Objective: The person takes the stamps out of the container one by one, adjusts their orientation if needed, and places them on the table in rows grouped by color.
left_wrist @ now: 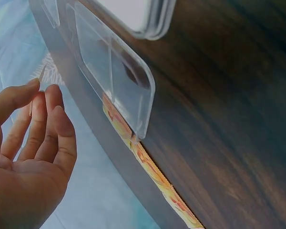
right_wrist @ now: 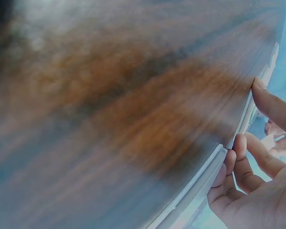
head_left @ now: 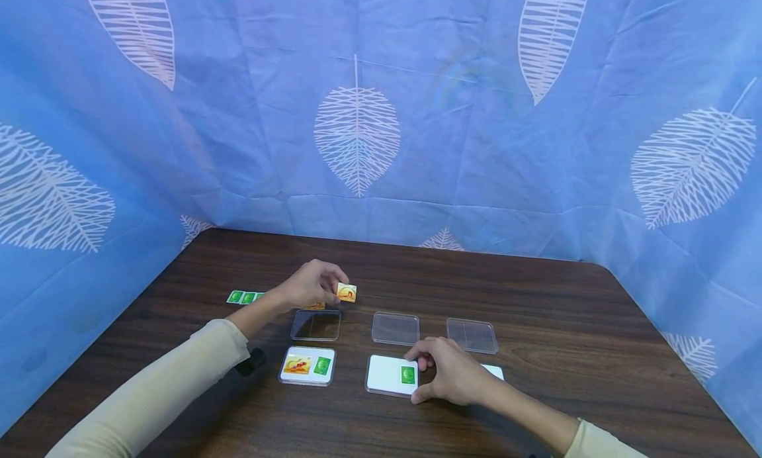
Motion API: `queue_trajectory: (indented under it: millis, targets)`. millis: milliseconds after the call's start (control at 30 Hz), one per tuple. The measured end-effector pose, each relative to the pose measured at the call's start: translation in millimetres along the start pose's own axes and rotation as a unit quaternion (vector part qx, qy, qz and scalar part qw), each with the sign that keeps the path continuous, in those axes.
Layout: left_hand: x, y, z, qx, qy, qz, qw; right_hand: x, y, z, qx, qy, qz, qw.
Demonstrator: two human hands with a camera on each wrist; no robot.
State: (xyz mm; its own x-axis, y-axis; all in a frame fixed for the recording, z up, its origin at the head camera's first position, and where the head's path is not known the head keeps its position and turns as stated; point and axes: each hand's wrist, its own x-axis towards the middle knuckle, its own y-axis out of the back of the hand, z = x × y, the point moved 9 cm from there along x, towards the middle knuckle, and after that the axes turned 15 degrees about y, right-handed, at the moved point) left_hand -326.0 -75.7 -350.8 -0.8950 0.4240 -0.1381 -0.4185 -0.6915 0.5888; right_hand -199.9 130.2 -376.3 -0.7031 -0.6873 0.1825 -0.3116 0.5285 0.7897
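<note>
My left hand (head_left: 311, 284) is raised over the far left part of the table, pinching a small orange-and-yellow picture stamp (head_left: 347, 292) between thumb and fingers. In the left wrist view the stamp (left_wrist: 42, 73) shows edge-on at the fingertips. More orange stamps (left_wrist: 152, 168) lie in a row on the table, partly hidden by the hand in the head view. My right hand (head_left: 454, 372) grips the right edge of the middle clear case (head_left: 381, 390), thumb at the near corner and fingers at the far one. Its white insert (head_left: 383, 372) bears one green stamp (head_left: 408, 375) at the right.
To the left, another case (head_left: 306, 382) holds an orange stamp and a green one. A white-filled case (head_left: 493, 371) is partly behind the right hand. Three clear lids (head_left: 395, 329) lie farther back. Several green stamps (head_left: 243, 297) sit far left, and a dark object (head_left: 250, 362) lies by the left sleeve.
</note>
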Motion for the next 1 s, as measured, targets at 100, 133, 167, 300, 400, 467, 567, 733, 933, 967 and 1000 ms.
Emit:
queue_trajectory:
  millis: [100, 133, 167, 300, 400, 467, 567, 733, 933, 967, 1000]
  targets:
    - [1.5, 1.8, -3.4, 0.005, 0.007, 0.004, 1.0000, 0, 0.4, 0, -0.002, 0.000, 0.001, 1.000]
    - [2.1, 2.2, -3.8, 0.007, 0.007, 0.004, 0.9999, 0, 0.4, 0, -0.003, -0.002, 0.002, 1.000]
    - [2.9, 2.7, -5.0, 0.009, 0.009, 0.005, 0.9999, 0, 0.4, 0, -0.003, -0.002, 0.002, 1.000]
    - [5.2, 5.1, -8.8, 0.021, 0.014, 0.008, 0.9996, 0, 0.6, 0, -0.005, -0.002, 0.002, 1.000]
    - [6.3, 7.8, -12.2, 0.027, 0.021, 0.009, 0.9994, 0, 0.3, 1, -0.005, -0.005, 0.001, 1.000]
    - [6.9, 8.8, -13.5, 0.032, 0.024, 0.007, 0.9992, 0, 0.0, 1, -0.003, -0.007, -0.001, 1.000]
    - [8.6, 8.6, -16.3, 0.039, 0.033, -0.001, 0.9987, 0, 0.1, 1, -0.001, -0.005, -0.001, 1.000]
    - [10.3, 7.6, -19.8, 0.050, 0.050, -0.007, 0.9975, 0, 0.0, 0, 0.003, -0.001, 0.000, 1.000]
    - [10.1, 7.9, -19.6, 0.093, 0.058, 0.004, 0.9940, 0, -0.7, 0, -0.001, -0.003, -0.002, 1.000]
    - [10.2, 7.7, -19.9, 0.098, 0.060, 0.004, 0.9933, 0, -0.6, 1, -0.001, -0.005, -0.002, 1.000]
    - [10.3, 7.4, -20.2, 0.102, 0.061, 0.003, 0.9929, 0, -0.6, 1, -0.003, -0.006, -0.002, 1.000]
